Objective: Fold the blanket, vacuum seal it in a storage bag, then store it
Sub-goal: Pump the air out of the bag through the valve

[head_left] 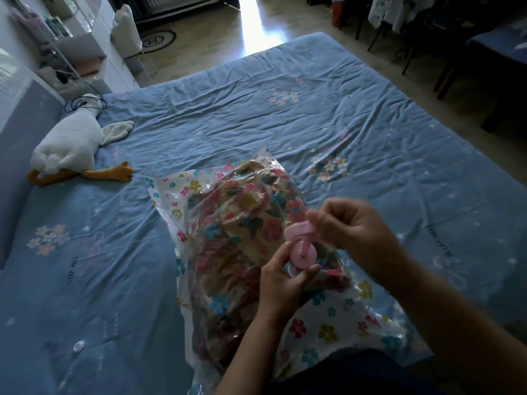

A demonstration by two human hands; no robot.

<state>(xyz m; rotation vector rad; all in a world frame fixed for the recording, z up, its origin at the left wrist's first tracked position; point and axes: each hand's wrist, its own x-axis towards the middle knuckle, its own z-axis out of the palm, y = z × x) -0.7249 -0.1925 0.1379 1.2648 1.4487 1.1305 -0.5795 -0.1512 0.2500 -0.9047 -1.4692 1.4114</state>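
Blanket [242, 238] sealed inside floral storage bag [328, 323], near-centre on bed [285, 109] with wrinkled blue sheet. Left hand [281, 283] grips pink valve [302, 253]; right hand [348, 223] pinches its cap [296, 230]. Plush goose [68, 143] far left. Wood floor [228, 38] beyond.

Bed: your blue sheet [256, 104] fills most of the view, creased, with small flower prints.
Toy: a white plush goose [71, 143] lies at your left (orange feet toward you).
Floor: pale wood [216, 38], with a bright glare strip.
Left wall: white shelves [82, 32].
Right: dark chair legs [445, 78].
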